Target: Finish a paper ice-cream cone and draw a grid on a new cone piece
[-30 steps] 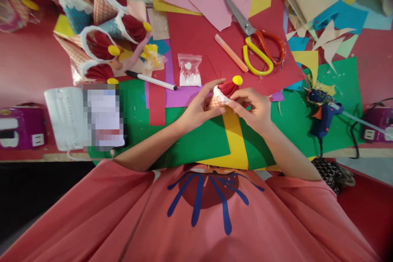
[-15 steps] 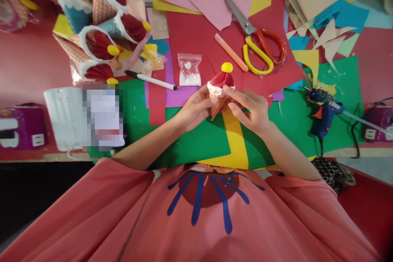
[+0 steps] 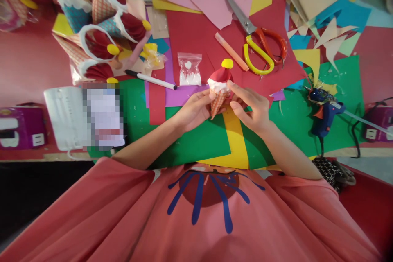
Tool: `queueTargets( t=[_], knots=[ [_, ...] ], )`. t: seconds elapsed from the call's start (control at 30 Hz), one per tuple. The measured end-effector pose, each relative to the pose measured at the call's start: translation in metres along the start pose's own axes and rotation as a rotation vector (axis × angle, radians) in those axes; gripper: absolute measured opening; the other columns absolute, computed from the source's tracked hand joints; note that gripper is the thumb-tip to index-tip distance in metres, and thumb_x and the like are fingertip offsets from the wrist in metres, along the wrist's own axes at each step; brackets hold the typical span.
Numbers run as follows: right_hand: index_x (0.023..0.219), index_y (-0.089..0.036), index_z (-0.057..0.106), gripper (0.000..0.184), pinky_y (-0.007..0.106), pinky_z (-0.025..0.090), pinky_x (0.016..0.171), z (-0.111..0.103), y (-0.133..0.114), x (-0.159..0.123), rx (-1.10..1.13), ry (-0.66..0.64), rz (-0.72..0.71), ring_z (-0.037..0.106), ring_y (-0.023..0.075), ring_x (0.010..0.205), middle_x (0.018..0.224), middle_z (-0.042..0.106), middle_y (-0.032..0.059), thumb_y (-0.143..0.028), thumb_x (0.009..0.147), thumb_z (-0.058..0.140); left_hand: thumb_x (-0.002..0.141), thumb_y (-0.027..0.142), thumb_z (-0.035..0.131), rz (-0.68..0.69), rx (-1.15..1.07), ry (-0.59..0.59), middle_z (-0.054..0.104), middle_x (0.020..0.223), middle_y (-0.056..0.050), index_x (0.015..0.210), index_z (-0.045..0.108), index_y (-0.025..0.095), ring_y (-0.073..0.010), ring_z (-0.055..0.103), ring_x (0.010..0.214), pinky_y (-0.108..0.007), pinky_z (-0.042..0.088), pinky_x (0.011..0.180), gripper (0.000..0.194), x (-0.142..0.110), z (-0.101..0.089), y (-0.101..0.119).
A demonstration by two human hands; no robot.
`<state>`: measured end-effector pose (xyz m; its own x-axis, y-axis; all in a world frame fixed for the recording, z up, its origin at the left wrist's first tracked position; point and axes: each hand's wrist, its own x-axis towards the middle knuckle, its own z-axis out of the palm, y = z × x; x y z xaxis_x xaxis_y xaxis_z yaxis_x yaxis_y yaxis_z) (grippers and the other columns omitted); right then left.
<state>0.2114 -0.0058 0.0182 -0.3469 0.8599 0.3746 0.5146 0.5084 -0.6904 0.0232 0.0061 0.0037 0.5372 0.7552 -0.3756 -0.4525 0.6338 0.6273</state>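
A small craft ice-cream cone stands upright, point down, between my hands. It has a checked orange-and-white cone, a wavy white rim, a red swirl and a yellow ball on top. My left hand grips its left side, the thumb across the front below the rim. My right hand has its fingers apart, and the index fingertip touches the right side of the white rim. Just beyond the cone lies a clear zip bag with white pieces inside. Green sheets and a yellow strip are underneath.
Scissors and an orange stick rest on red paper. A glue gun sits at right with its cord. At left are a phone, a white power strip, a marker and several similar cones.
The cone has turned from lying sideways to upright, point down. My right hand has loosened its pinch on the rim to a fingertip touch, while my left hand keeps hold.
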Motion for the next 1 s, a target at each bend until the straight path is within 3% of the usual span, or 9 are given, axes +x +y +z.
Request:
queueTargets(
  t=[0.2,0.37,0.53,0.73,0.9,1.0],
  knots=[
    [0.135,-0.028,0.057,0.039,0.026,0.057,0.060,0.0007,-0.0007,0.0012,0.068,-0.009,-0.010,0.062,0.0125,0.063,0.079,0.067,-0.0001,-0.035,0.097,0.048,0.071,0.044,0.083,0.025,-0.012,-0.018,0.074,0.110,-0.006,0.103,0.069,0.020,-0.0249,0.069,0.110,-0.034,0.058,0.092,0.043,0.0016,0.0018,0.0009],
    [0.146,-0.033,0.043,0.049,0.025,0.058,0.060,0.0002,-0.0028,0.0010,0.136,0.016,0.102,0.064,0.0121,0.064,0.083,0.068,-0.0016,-0.039,0.097,0.045,0.077,0.044,0.078,0.005,0.008,0.013,0.072,0.115,-0.007,0.104,0.069,0.018,-0.0240,0.068,0.112,-0.029,0.058,0.088,0.039,0.0022,-0.0027,0.0034],
    [0.137,-0.028,0.055,0.043,0.028,0.058,0.062,0.0005,-0.0003,0.0008,0.032,-0.044,0.050,0.062,0.0134,0.064,0.083,0.069,0.0008,-0.040,0.098,0.043,0.081,0.044,0.074,-0.008,0.014,0.012,0.073,0.111,-0.006,0.104,0.070,0.019,-0.0211,0.070,0.106,-0.026,0.059,0.083,0.035,0.0020,-0.0031,0.0030],
    [0.136,-0.027,0.054,0.042,0.026,0.056,0.060,0.0014,-0.0019,0.0018,0.052,-0.074,0.061,0.058,0.0102,0.058,0.093,0.073,0.0012,-0.038,0.098,0.043,0.077,0.042,0.079,0.038,-0.010,-0.016,0.075,0.096,-0.003,0.095,0.071,0.018,-0.0127,0.071,0.082,-0.018,0.057,0.065,0.031,0.0037,-0.0002,0.0025],
    [0.140,-0.028,0.049,0.044,0.021,0.054,0.055,0.0014,-0.0040,0.0013,0.193,-0.032,0.085,0.058,0.0093,0.057,0.077,0.068,-0.0028,-0.037,0.097,0.049,0.081,0.048,0.073,0.017,0.003,-0.004,0.074,0.097,-0.005,0.097,0.072,0.018,-0.0141,0.070,0.087,-0.018,0.054,0.063,0.034,0.0024,-0.0011,0.0025],
    [0.138,-0.025,0.051,0.043,0.021,0.054,0.054,0.0008,-0.0038,0.0011,0.184,-0.025,0.086,0.058,0.0086,0.055,0.080,0.069,-0.0019,-0.038,0.098,0.046,0.082,0.047,0.072,-0.001,-0.032,-0.010,0.074,0.101,-0.005,0.098,0.072,0.019,-0.0140,0.069,0.087,-0.017,0.053,0.062,0.033,0.0019,-0.0012,0.0026]
  ],
)
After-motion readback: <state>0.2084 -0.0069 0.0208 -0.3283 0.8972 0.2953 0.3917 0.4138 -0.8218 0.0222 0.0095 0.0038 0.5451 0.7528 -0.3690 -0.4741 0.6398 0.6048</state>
